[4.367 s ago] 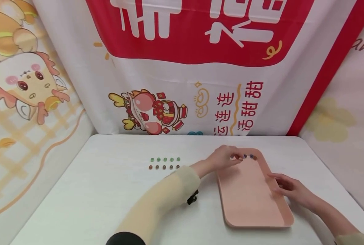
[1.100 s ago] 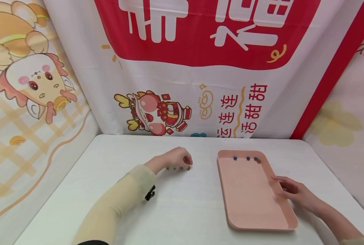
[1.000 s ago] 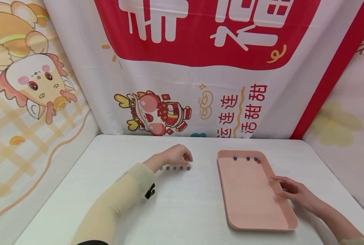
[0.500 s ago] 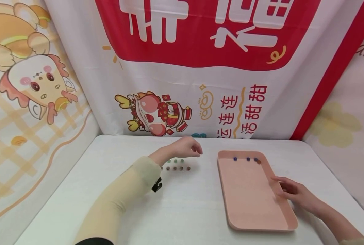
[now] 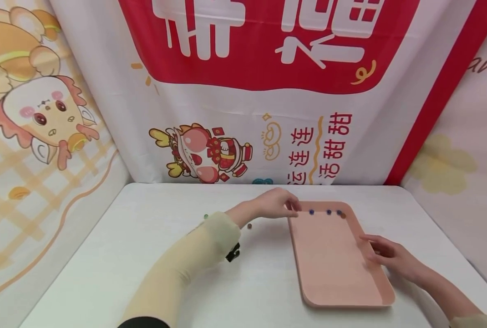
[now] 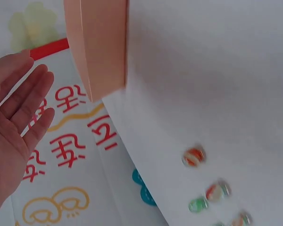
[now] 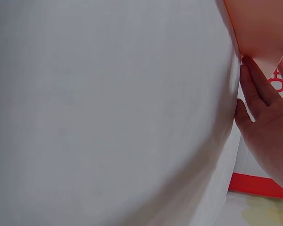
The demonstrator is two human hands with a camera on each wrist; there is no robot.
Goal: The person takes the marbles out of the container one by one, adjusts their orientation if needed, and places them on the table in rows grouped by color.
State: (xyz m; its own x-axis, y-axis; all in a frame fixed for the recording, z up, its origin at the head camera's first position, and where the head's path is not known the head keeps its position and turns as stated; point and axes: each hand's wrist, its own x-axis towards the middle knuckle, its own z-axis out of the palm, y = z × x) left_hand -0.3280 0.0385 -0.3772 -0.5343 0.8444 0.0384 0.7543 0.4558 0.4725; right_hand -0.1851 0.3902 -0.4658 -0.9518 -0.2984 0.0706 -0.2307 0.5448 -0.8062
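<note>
My left hand (image 5: 277,203) is at the far left corner of the pink tray (image 5: 333,264), thumb and fingertips together over the rim. It pinches a green marble, hidden by the fingers; in the left wrist view the hand (image 6: 14,127) shows its palm side beside the tray wall (image 6: 101,47). Inside the tray, along its far end, lie three blue marbles (image 5: 328,212) and a brownish-orange marble (image 5: 343,216). My right hand (image 5: 399,257) rests its fingertips on the tray's right rim; the right wrist view shows its fingers (image 7: 254,84) fairly straight against the tray.
On the white table (image 5: 260,282), left of the tray, a green marble (image 5: 205,216) and a brown marble (image 5: 249,226) show around the left sleeve, which covers others. The left wrist view shows an orange-swirled marble (image 6: 193,156) and several more. A printed cloth (image 5: 243,105) hangs behind the table.
My left hand let go of a marble in the tray, went left to the rows, took the rightmost green marble and came back right to the tray corner. The right hand stays at the rim.
</note>
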